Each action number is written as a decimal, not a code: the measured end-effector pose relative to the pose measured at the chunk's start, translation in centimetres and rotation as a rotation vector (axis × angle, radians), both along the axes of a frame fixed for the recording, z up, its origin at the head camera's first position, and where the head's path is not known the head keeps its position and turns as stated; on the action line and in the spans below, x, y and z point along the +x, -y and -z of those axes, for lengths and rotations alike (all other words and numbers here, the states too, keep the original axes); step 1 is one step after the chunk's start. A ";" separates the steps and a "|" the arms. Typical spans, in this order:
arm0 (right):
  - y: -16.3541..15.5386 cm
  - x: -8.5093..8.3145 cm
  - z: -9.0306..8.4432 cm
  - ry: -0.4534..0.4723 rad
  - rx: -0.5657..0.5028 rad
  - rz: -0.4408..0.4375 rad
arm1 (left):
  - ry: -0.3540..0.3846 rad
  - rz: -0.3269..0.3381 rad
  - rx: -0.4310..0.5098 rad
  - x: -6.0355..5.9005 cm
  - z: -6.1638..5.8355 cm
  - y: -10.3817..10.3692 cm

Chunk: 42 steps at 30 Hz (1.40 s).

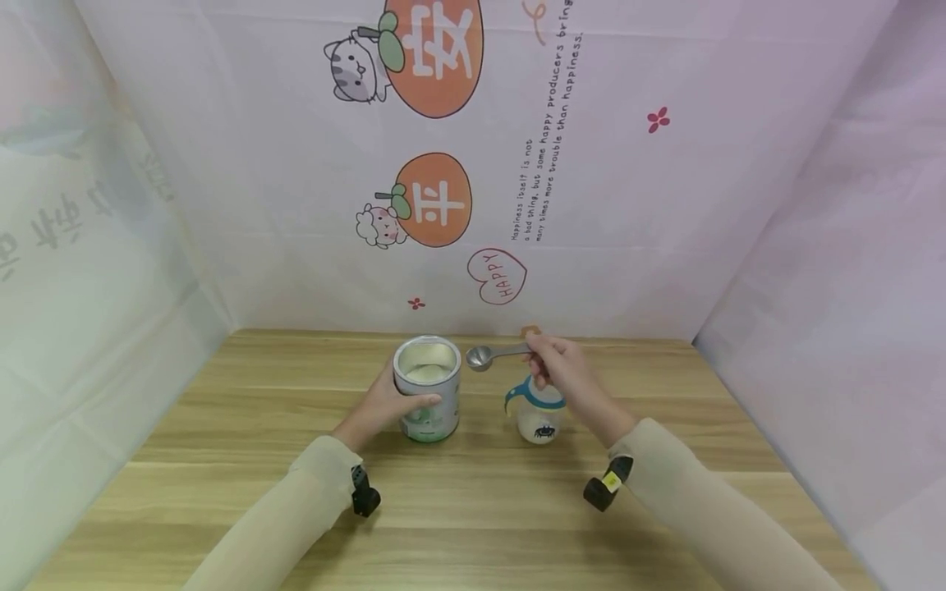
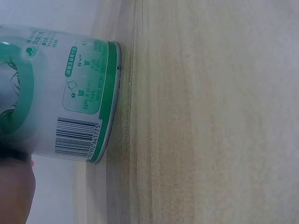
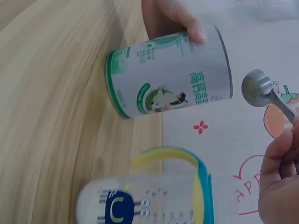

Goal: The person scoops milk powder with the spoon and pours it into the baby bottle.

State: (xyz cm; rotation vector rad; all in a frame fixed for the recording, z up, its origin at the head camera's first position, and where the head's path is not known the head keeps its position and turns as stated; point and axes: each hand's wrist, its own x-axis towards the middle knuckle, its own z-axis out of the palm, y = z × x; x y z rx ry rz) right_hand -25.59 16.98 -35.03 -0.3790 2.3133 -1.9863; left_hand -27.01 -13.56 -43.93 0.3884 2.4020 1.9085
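Note:
An open white-and-green tin [image 1: 427, 390] [image 2: 56, 93] [image 3: 170, 72] stands on the wooden table [image 1: 473, 509], with pale powder inside. My left hand [image 1: 384, 404] [image 3: 170, 18] grips its side. My right hand [image 1: 565, 373] [image 3: 280, 172] pinches the handle of a metal measuring spoon [image 1: 491, 355] [image 3: 261, 91], whose bowl hovers just right of the tin's rim. Below that hand stands a clear baby bottle [image 1: 538, 414] [image 3: 149, 196] with a blue-and-yellow handled collar and white contents at the bottom.
Printed cloth walls [image 1: 517, 164] close in the table at the back and on both sides. Bare wood [image 1: 473, 525] lies in front of the tin and bottle, between my forearms.

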 end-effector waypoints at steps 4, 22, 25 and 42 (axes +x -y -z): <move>1.0 -0.3 -0.1 -0.005 -0.033 -0.018 | 0.015 -0.015 -0.012 0.1 0.0 0.0; 4.6 -1.5 -0.7 -0.046 0.028 -0.063 | -0.020 -0.002 -0.006 0.0 0.1 -0.1; 5.1 -1.6 -0.7 -0.064 0.065 -0.057 | -0.021 0.000 -0.007 0.0 0.1 -0.1; 6.6 -2.4 -0.6 -0.243 0.276 -0.125 | -0.013 0.002 0.001 -0.1 0.3 0.1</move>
